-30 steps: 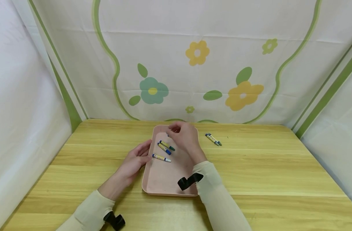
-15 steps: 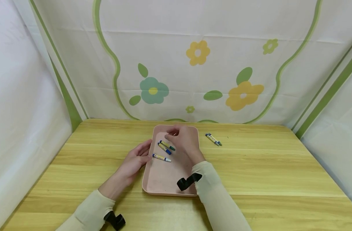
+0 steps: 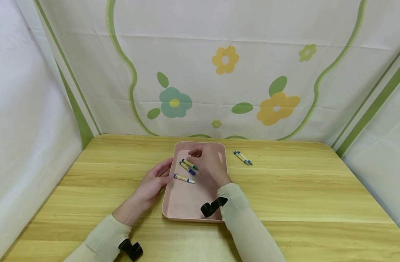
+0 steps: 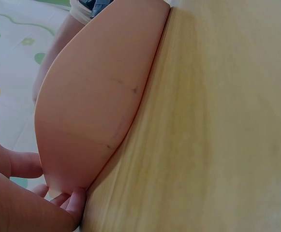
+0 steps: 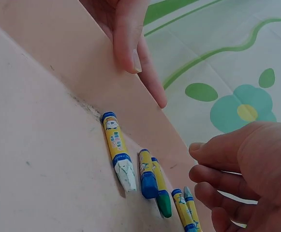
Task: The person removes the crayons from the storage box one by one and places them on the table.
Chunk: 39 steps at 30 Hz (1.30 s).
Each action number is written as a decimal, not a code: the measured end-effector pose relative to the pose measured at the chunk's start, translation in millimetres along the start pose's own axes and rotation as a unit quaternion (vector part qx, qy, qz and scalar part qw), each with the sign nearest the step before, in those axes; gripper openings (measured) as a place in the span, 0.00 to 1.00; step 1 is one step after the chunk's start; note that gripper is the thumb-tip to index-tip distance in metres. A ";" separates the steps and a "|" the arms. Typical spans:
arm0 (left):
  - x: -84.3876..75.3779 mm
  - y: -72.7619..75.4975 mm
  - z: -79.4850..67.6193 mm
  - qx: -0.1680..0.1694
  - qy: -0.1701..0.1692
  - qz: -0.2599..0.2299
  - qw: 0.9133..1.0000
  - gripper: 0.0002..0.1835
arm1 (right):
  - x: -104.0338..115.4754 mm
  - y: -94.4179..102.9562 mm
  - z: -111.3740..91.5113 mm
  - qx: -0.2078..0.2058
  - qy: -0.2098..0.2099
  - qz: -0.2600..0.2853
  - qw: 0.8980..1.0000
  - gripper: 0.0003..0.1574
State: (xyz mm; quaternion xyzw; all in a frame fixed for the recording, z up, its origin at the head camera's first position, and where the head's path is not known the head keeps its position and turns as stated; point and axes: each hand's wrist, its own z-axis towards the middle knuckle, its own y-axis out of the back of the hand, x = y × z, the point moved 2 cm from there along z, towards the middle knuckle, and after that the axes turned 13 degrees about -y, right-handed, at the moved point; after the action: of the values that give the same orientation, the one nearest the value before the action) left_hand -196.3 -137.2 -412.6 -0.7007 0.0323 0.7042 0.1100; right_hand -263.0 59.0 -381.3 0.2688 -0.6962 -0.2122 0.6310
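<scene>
A pink tray (image 3: 183, 203) lies on the wooden table, and my left hand (image 3: 153, 182) grips its left wall, thumb over the rim and fingers outside. Inside are yellow-wrapped crayons: a white crayon (image 5: 117, 150), a blue crayon (image 5: 147, 174) and a green crayon (image 5: 161, 188), close to the left wall. Another pair of crayons (image 5: 183, 210) lies farther along that wall; my right hand hides them in the head view. Over the tray's far half, my right hand (image 3: 209, 160) hovers near the green crayon, fingers loosely bent and holding nothing.
Two more crayons (image 3: 242, 158) lie side by side on the table (image 3: 305, 196), right of the tray. A white curtain with printed flowers (image 3: 200, 72) stands behind the table's back edge, and white cloth hangs at both sides.
My right hand has come slightly nearer inside the tray, from the far end toward the green crayon. A blue crayon end seen at its fingertips earlier is out of sight. The left hand stays put.
</scene>
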 end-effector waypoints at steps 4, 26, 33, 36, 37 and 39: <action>-0.4 0.3 -0.2 0.000 -0.001 0.001 1.000 0.37 | 0.0 -1.1 -0.7 0.003 0.010 -0.019 1.000 0.13; -1.5 0.7 1.0 0.005 -0.004 0.000 1.000 0.37 | -2.0 -10.6 1.9 -0.004 -0.023 -0.056 0.998 0.07; -0.7 0.1 0.3 0.004 -0.005 0.001 1.000 0.37 | -3.1 -12.2 2.3 -0.005 -0.024 -0.079 0.997 0.08; -0.6 -0.4 -0.2 0.003 -0.005 0.000 1.000 0.36 | -3.2 -12.4 2.2 -0.006 -0.020 -0.092 0.996 0.08; -0.6 -0.6 -0.3 0.003 -0.005 0.000 1.000 0.36 | -3.3 -12.4 2.2 -0.007 -0.019 -0.096 0.995 0.09; -0.6 -0.9 -0.3 0.004 -0.005 -0.001 1.000 0.36 | -3.3 -12.3 1.9 -0.008 -0.022 -0.100 0.995 0.09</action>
State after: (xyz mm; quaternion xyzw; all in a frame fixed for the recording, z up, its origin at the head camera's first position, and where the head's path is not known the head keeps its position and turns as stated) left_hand -195.8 -136.5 -411.9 -0.6971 0.0340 0.7072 0.1132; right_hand -263.5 51.6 -391.9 0.3273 -0.6779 -0.2862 0.5928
